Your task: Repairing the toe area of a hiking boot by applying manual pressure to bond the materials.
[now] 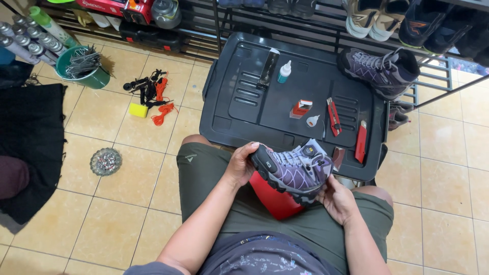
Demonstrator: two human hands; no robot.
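Observation:
I hold a purple and grey hiking shoe (pixel 295 169) over my lap, its toe pointing left and its sole facing down toward me. My left hand (pixel 240 164) grips the toe end. My right hand (pixel 336 199) holds the heel and sole from below. A red object (pixel 272 199), partly hidden under the shoe, sits between my knees. The matching purple shoe (pixel 379 70) stands upright at the far right of a black plastic lid (pixel 239 119) in front of me.
On the lid lie a glue bottle (pixel 284 72), a dark flat tool (pixel 268 68), a small red and white box (pixel 301 108), a white cap (pixel 313 120) and two red utility knives (pixel 334 116). A shoe rack (pixel 356 20) stands behind. Orange cords (pixel 162 104) and a green bucket (pixel 86 69) sit on the tiled floor.

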